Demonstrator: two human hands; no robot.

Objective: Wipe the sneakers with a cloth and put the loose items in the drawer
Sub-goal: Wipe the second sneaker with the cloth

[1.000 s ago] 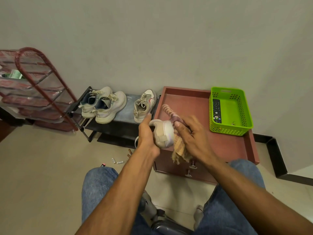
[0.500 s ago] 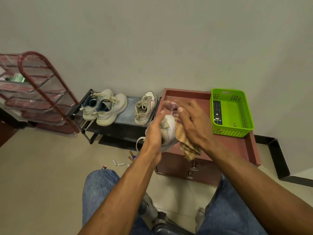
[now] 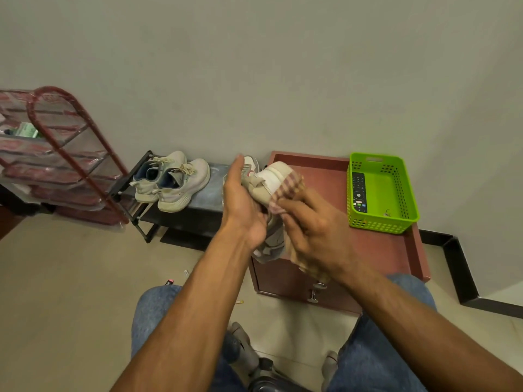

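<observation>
Over the red cabinet (image 3: pixel 390 250) (beige floor (image 3: pixel 56 292) below), left hand (image 3: pixel 243 205) holds sneaker (image 3: pixel 271 176), right hand (image 3: pixel 314 230) grips cloth (image 3: pixel 285 188).

- One head-worn wide-angle view, looking forward and down from above the person's knees.
- Faces the wall (image 3: pixel 254 66); cabinet (image 3: pixel 390 250) and shoe rack (image 3: pixel 198 222) lie near.

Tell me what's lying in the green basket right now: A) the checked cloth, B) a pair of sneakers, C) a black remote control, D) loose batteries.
C: a black remote control lies along the left inner wall of the green basket, while the checked cloth is in the right hand, pressed on the sneaker.
</observation>
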